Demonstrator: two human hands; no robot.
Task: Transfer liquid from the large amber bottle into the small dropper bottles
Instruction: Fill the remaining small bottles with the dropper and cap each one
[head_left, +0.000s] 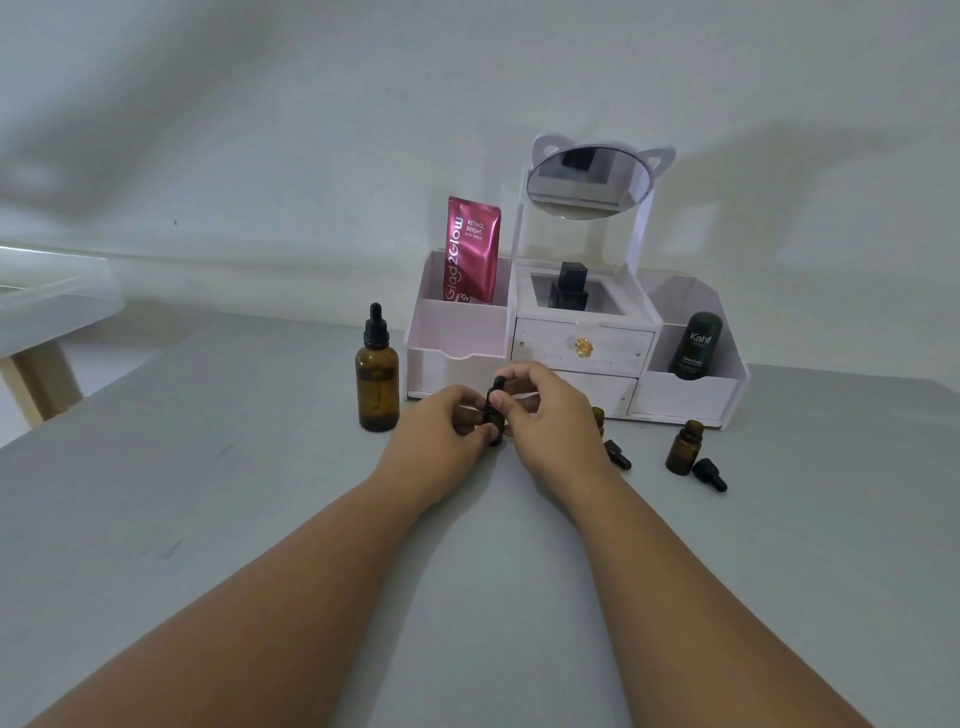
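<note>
The large amber bottle stands upright on the grey table with its black dropper cap on, left of my hands. My left hand grips the body of a small amber dropper bottle that stands on the table. My right hand pinches that bottle's black dropper cap from above. Another small bottle shows partly behind my right hand, with a loose black dropper lying beside it. A third small bottle stands open at the right, its dropper lying next to it.
A white cosmetics organiser with drawers and a cat-ear mirror stands right behind the bottles. It holds a pink sachet, a black bottle and a dark green container. A pale table edge shows at far left.
</note>
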